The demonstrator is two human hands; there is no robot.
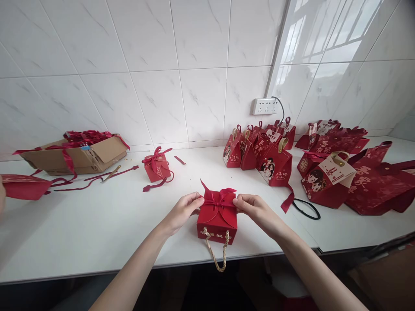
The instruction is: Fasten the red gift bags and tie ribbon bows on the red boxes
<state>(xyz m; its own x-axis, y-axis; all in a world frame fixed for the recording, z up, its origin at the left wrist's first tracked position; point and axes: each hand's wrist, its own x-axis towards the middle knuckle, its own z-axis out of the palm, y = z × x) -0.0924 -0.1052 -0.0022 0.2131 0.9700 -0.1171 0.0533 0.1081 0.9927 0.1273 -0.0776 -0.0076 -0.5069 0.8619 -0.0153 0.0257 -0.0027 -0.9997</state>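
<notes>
A red gift box sits on the white table near its front edge, with a twisted gold cord handle hanging over that edge. On its lid lies a red ribbon bow. My left hand pinches the left side of the bow between thumb and fingers. At the opposite side my right hand is closed on the right loop in the same way. Both hands are beside the upper part of the box, and some fingers are hidden behind it.
Behind stands another red box with a bow. A cardboard box of ribbons, scissors and loose ribbon lie left. Another person's hand is by a red item at the left edge. Several red gift boxes and a black loop are right.
</notes>
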